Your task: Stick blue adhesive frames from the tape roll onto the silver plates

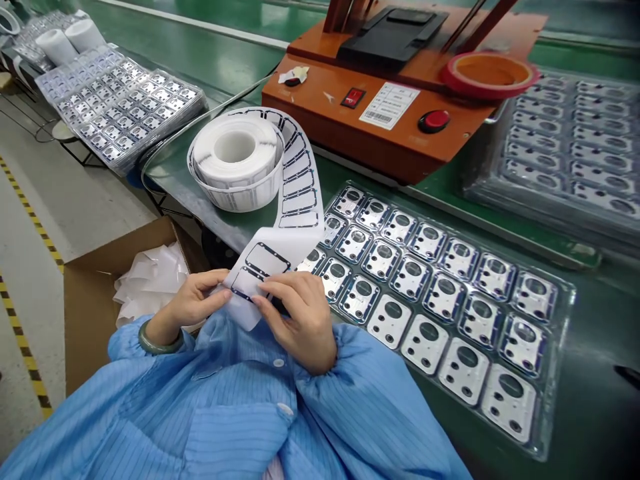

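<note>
Both my hands hold the free end of a white liner strip (265,257) carrying dark rectangular die-cut adhesive frames. My left hand (193,300) pinches the strip's left edge, and my right hand (300,320) grips its right side, with fingertips on a frame near the lower end. The strip runs up to a white roll (235,150) standing in a white cup (250,193). Just right of my right hand lies a clear plastic tray (430,300) of metal plates with round openings. Its nearest rows show plain white faces.
An orange machine (360,100) with a red button and a red tape ring stands behind the roll. Stacked trays sit at the far left and right. An open cardboard box (95,320) holding white liner waste is below my left arm, beside the floor's yellow-black line.
</note>
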Motion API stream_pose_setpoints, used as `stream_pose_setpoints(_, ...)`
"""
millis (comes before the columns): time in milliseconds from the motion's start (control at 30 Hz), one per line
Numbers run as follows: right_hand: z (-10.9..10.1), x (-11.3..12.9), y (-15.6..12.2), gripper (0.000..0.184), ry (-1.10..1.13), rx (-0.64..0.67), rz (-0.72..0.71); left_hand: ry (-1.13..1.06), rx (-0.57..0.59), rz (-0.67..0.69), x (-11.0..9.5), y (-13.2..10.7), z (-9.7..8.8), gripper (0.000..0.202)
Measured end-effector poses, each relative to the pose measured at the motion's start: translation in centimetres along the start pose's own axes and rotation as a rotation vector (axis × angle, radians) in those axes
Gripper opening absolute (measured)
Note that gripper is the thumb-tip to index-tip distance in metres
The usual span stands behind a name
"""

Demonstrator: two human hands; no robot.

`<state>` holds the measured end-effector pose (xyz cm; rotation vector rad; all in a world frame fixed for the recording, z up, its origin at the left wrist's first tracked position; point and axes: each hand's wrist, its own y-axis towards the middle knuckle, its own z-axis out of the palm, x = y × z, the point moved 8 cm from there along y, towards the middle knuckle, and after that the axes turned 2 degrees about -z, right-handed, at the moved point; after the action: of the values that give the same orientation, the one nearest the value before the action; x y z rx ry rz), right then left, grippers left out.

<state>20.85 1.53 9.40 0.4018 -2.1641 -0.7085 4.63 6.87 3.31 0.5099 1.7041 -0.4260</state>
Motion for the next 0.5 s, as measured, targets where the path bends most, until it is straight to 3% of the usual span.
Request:
stream_pose_setpoints(233, 0.2, -0.5, -0.1, 0.012, -0.028, 0.034, 0.004, -0.092, 0.050, -0.099, 0.8, 0.4, 0.9, 0.038)
stream_pose_setpoints(500, 0.6, -0.7, -0.1, 0.010, 0.036, 0.083, 0.006, -0.097, 0.106, -0.086, 0.1, 0.8, 1.4, 0.035)
